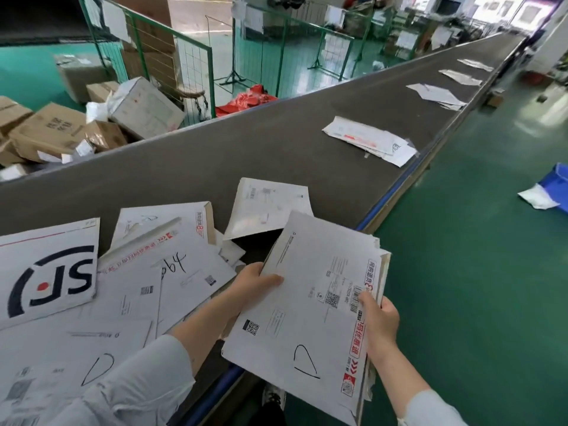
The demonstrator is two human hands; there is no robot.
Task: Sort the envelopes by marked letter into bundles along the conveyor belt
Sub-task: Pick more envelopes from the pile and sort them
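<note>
Envelope stack [307,302] | left hand [255,284], right hand [379,321] fingers grasping it | loose pile [172,272] beside | bundles [368,139] down belt [246,142]

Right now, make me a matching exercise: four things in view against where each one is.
Things: 1 D-marked envelope stack; 2 SF-logo envelope; 3 blue crate; 4 cardboard boxes.
Places: a green floor; b beyond the far edge of the belt; c gripped by left hand and right hand; d on the loose pile.
Pairs: 1-c, 2-d, 3-a, 4-b.
</note>
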